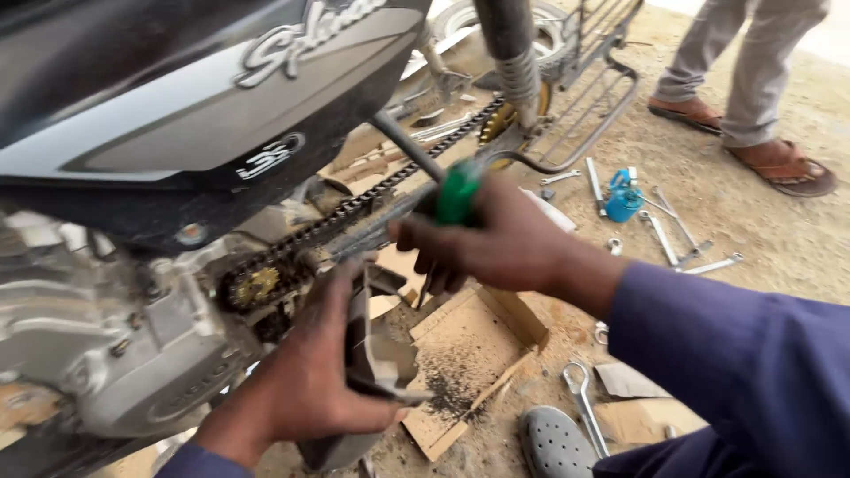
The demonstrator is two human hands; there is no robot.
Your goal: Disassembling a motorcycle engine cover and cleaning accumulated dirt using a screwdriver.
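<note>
My right hand (491,243) grips a brush with a green handle (457,195), its dark bristle end pointing left at the motorcycle's drive chain (354,211). My left hand (310,372) holds a folded dark piece of card (376,354) just under the front sprocket (255,288), beside the grey engine case (106,354). The chain runs from that sprocket up to the rear sprocket (500,119). The black side panel (177,97) hangs over the engine.
Flattened cardboard (474,341) strewn with black grit lies on the sandy ground below. Several spanners (664,235) and a blue oil can (624,196) lie at the right. Another person's sandalled feet (779,164) stand at the top right. A grey clog (553,443) is near my knee.
</note>
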